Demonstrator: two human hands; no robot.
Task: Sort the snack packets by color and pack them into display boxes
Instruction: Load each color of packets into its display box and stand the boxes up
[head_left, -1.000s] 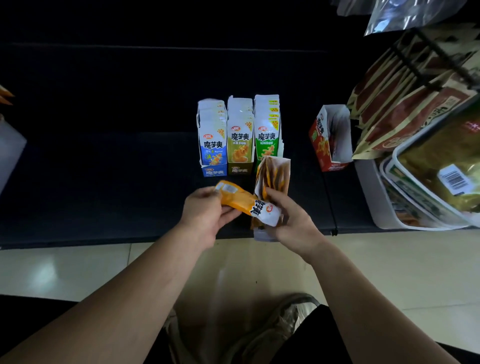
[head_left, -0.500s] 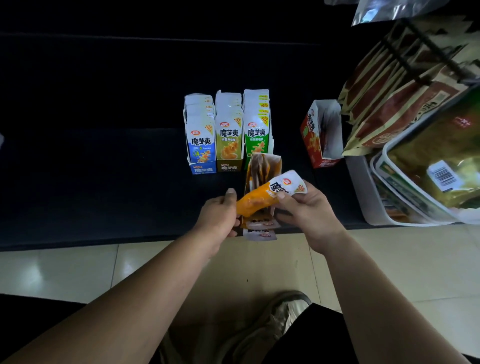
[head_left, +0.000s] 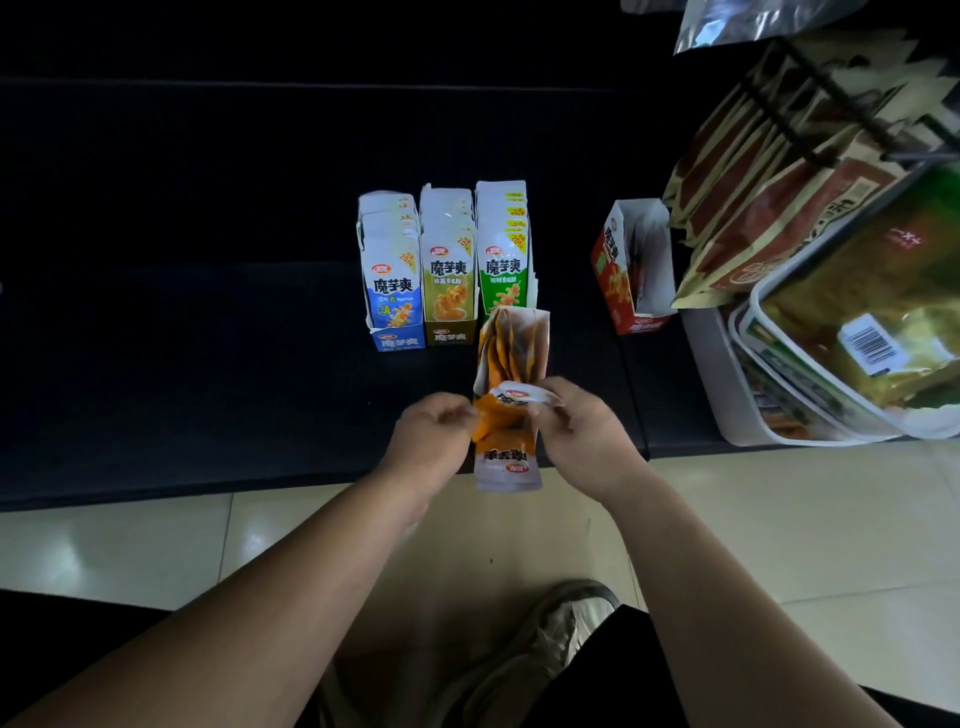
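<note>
Setting: a dark shelf top (head_left: 208, 364) fills the upper two thirds of the frame, with a pale tiled floor (head_left: 779, 519) across the lower part.
Foreground: a shoe (head_left: 561, 623) on the tiles at bottom centre, between the two bare forearms.
Left hand (head_left: 436, 431): centre of the frame, fingers curled, pinching the left edge of the orange packet.
Right hand (head_left: 576, 431): just right of centre, fingers curled, gripping the packet's white top end.
Orange packet (head_left: 501, 415): held between both hands at the mouth of the orange display box; slightly blurred.
Orange display box (head_left: 511, 353): tipped toward the viewer at the shelf's front edge, its printed end hanging past the edge; orange packets show inside.
Filled boxes: blue box (head_left: 392, 291), olive box (head_left: 449, 291) and green box (head_left: 506, 270) stand upright side by side just behind, each full of packets of its own colour.
Red box (head_left: 623, 275): upright, right of centre, well apart from the row; contents cannot be told.
White tub (head_left: 727, 374): right edge, holding large bagged goods.
Hanging bags (head_left: 779, 156): upper right, brown-and-cream pouches on a dark rack.
</note>
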